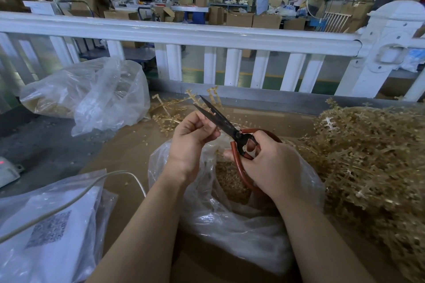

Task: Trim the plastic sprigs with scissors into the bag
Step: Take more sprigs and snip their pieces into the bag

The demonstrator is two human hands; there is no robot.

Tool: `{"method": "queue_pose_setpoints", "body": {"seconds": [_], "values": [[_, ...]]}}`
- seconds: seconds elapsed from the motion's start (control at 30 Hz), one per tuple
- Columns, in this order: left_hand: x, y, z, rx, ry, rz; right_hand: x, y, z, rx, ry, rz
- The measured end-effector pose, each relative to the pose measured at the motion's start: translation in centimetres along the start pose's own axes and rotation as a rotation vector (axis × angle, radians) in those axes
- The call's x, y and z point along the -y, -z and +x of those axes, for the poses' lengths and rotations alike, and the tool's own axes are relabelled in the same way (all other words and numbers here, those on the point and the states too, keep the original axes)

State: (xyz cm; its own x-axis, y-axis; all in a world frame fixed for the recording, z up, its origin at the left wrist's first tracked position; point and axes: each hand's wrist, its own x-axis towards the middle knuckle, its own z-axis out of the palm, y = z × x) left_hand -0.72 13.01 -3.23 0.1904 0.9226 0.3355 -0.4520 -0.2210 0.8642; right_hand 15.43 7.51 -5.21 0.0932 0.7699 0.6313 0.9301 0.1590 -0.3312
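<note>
My right hand (273, 163) grips the red loop handles of black-bladed scissors (220, 122), whose blades are parted and point up and to the left. My left hand (193, 135) is pinched right against the blades; whatever it holds is too small to make out. Both hands hover over an open clear plastic bag (230, 218) that holds small tan trimmed bits. A big heap of tan plastic sprigs (372, 163) lies at the right. Cut sprig stems (170, 115) lie beyond the hands.
Another clear bag (92, 96) with tan pieces sits at the far left. A bag with white printed sheets (50, 232) and a white cable (69, 202) lie near left. A white railing (207, 37) borders the cardboard-covered table (128, 158). People stand far behind.
</note>
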Motion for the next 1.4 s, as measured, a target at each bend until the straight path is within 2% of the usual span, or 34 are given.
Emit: {"method": "queue_pose_setpoints", "body": {"seconds": [0.37,0.53,0.77,1.1,1.4], "values": [[-0.1,0.2,-0.1,-0.006,0.039,-0.019,-0.2,-0.2,0.0,-0.020,-0.002,0.034],[-0.5,0.5,0.1,-0.109,0.149,-0.178,-0.6,-0.5,0.0,-0.009,0.019,0.081],[-0.8,0.9,0.2,-0.141,0.249,-0.355,-0.9,-0.6,0.0,0.023,0.032,0.088],[-0.8,1.1,0.2,-0.119,0.283,-0.423,-1.1,-1.0,0.2,0.023,0.047,0.124],[-0.8,1.1,0.2,-0.144,0.229,-0.398,-0.7,-0.6,0.2,0.038,0.038,0.209]]}}
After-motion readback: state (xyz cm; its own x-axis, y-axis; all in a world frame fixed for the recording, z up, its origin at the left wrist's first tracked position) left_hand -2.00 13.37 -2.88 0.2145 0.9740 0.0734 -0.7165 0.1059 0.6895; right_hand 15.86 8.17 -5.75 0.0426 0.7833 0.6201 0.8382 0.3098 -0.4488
